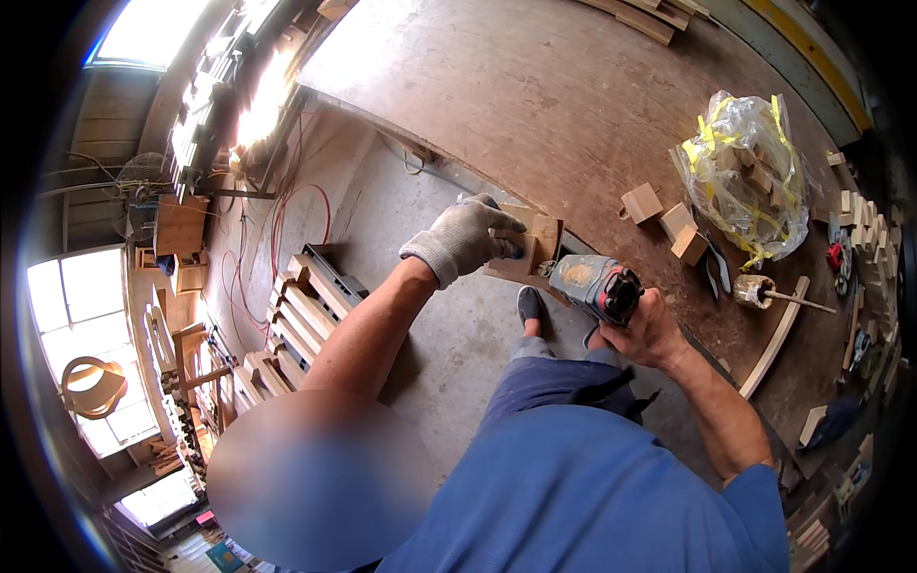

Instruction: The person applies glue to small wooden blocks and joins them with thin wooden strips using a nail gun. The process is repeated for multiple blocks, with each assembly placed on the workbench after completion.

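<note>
My left hand, in a pale work glove, grips a small wooden piece at the edge of the workbench. Its fingers are closed over the near side of the wood, and the thumb side is partly hidden. In my bare right hand is a dusty grey-and-red power tool with a black rear end. The tool's front points at the wooden piece, close beside it; whether they touch I cannot tell. Two loose wood blocks lie on the bench just beyond the tool.
The brown workbench fills the upper right. On it rest a clear plastic bag with yellow strips, pliers, a glue pot with a stick, and a curved wood strip. Slatted wood and red hoses occupy the floor at left.
</note>
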### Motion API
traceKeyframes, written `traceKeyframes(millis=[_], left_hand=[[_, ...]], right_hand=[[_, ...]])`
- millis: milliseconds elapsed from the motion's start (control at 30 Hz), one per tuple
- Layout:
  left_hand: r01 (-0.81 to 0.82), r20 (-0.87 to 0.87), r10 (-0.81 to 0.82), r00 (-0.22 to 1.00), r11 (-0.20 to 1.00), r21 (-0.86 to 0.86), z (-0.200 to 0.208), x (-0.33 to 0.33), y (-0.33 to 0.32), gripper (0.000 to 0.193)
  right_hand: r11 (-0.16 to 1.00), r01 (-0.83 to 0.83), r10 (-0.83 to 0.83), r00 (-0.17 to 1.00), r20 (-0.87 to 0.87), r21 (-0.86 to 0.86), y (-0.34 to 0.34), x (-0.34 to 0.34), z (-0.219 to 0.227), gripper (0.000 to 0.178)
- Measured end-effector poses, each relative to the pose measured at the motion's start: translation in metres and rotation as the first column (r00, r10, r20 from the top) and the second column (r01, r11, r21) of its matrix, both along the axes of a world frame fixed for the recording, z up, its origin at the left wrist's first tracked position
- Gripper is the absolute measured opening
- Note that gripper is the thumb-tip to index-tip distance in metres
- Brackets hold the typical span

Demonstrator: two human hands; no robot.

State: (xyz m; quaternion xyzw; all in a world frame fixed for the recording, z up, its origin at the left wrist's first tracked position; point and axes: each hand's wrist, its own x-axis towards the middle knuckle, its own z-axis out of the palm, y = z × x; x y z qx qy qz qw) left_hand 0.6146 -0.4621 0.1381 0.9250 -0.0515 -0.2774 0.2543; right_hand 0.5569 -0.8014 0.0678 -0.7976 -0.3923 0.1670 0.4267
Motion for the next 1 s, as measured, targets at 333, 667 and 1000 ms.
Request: traceKeyframes(millis=[333,667,1000], left_hand=[[0.036,0.071,-0.036,0.997,0.999,-0.006,-0.007,-0.003,0.005,0.036],[-0.003,0.073,0.006,0.997,0.999,-0.053,-0.01,-0.005,0.005,0.035],[0.007,0.082,-0.003,0.997,0.999,-0.041,-0.008,-0.005,0.004,0.035]], right_hand=[[0.982,0.186,-0.182,0.972,-0.146,0.017,0.013,0.005,0.036,0.017],[0.971,0.241,-0.239,0.965,-0.112,0.005,0.013,0.015,0.03,0.015],[0.965,0.264,-0.26,0.949,-0.179,-0.004,0.019,0.02,0.033,0.021]])
